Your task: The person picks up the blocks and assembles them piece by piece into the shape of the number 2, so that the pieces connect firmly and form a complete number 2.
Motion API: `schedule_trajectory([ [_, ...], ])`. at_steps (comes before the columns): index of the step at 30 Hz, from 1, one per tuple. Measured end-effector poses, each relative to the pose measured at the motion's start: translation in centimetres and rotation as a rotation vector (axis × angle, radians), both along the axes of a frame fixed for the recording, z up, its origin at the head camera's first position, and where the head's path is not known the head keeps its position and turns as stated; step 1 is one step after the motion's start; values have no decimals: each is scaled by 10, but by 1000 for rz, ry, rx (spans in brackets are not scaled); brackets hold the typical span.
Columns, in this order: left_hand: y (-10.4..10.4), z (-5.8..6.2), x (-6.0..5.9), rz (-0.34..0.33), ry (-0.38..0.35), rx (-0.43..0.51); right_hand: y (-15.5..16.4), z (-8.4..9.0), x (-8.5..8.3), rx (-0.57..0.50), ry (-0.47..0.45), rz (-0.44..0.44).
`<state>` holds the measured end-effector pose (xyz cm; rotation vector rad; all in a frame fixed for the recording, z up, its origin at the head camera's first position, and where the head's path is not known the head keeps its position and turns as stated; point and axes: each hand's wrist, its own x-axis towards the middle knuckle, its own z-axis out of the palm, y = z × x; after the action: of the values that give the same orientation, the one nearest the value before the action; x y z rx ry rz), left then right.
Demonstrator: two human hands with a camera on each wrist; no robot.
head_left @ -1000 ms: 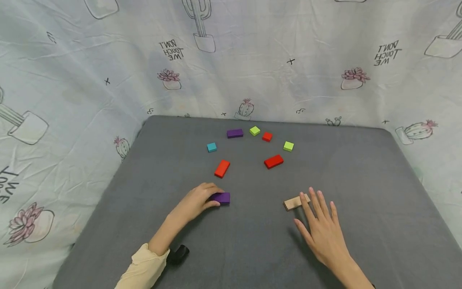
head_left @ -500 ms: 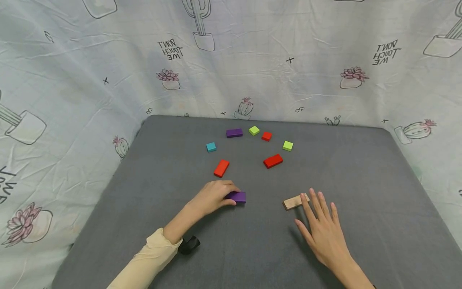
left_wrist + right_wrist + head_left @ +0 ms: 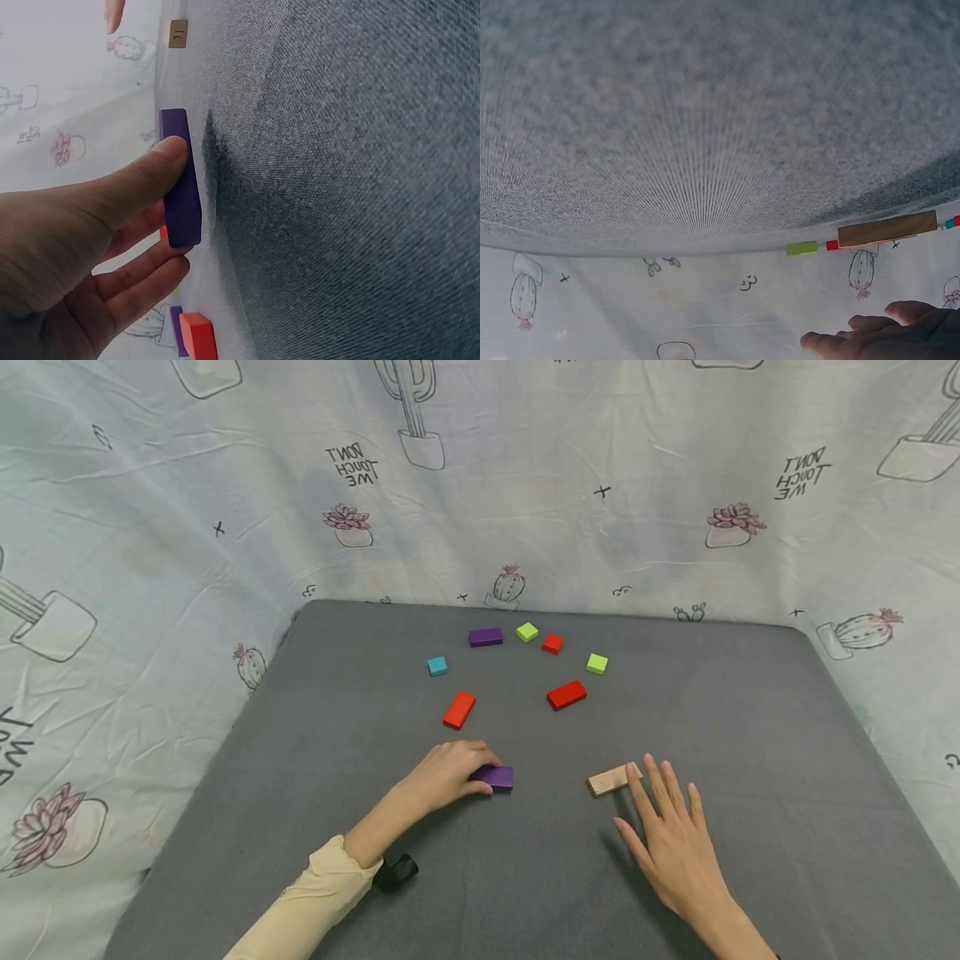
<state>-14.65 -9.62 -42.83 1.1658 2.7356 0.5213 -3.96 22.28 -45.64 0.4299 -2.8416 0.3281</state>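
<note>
My left hand (image 3: pixel 444 778) pinches a purple rectangular block (image 3: pixel 499 778) between thumb and fingers, left of the table's middle. In the left wrist view the thumb lies on one face of the purple block (image 3: pixel 183 206), and a dark shadow falls on the cloth beside it. On the right, my right hand (image 3: pixel 678 852) is spread with straight fingers. Its index fingertip overlaps the right end of a plain wooden block (image 3: pixel 609 781) in the head view. The right wrist view shows the fingers apart from that wooden block (image 3: pixel 887 229).
Farther back lie red blocks (image 3: pixel 459 710) (image 3: pixel 566 695), a small red block (image 3: pixel 552 644), green blocks (image 3: pixel 527 632) (image 3: pixel 597 664), a blue block (image 3: pixel 438 666) and another purple block (image 3: pixel 486 637). A printed curtain (image 3: pixel 585 543) hangs behind the grey table (image 3: pixel 750 735).
My left hand has carried the purple block to the right, toward the wooden block, mostly in the first half second. The right hand and the other blocks have stayed put.
</note>
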Motion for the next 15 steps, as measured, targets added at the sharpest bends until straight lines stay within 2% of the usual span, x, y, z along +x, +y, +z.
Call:
schedule_trajectory([
  [10,-1,-7,0,6,-20,-8,2,0,0,0,10,1],
  [15,0,-10,0,33,-20,-4,10,6,-4,-11,-27,-5],
])
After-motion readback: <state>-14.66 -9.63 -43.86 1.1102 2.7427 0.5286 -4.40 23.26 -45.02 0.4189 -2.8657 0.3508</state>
